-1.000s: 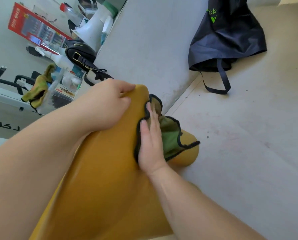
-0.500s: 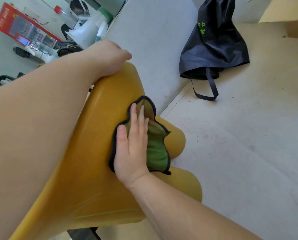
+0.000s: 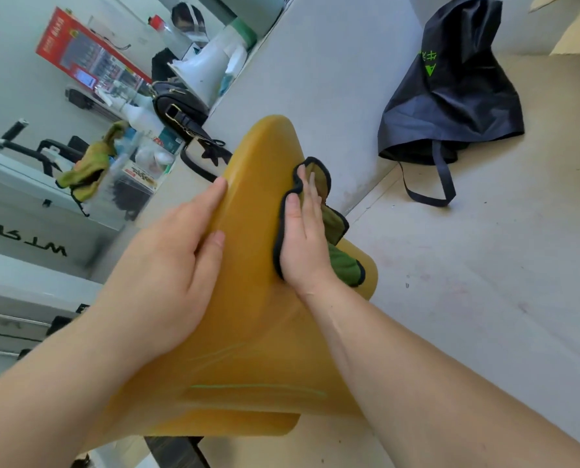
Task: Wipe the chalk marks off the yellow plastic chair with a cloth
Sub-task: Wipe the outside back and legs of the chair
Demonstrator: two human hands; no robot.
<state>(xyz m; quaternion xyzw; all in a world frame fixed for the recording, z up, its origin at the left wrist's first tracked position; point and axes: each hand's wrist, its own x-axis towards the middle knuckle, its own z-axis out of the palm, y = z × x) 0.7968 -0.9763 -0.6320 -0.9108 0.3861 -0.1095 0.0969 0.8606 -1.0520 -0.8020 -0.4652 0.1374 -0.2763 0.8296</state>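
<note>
The yellow plastic chair fills the middle of the view, seen from above and behind. Faint greenish chalk lines cross its lower part. My right hand lies flat on a green cloth with a black hem, pressing it against the chair's right side. My left hand grips the chair's left edge, fingers wrapped over the rim, thumb on the front face.
A black bag with green print lies on the pale floor at upper right. A grey wall panel stands behind the chair. A cluttered shelf at left holds a black handbag, bottles, a red box and a yellow-green rag.
My left hand has slid down from the chair's top corner to its left edge. My right hand with the cloth has moved up and right along the chair.
</note>
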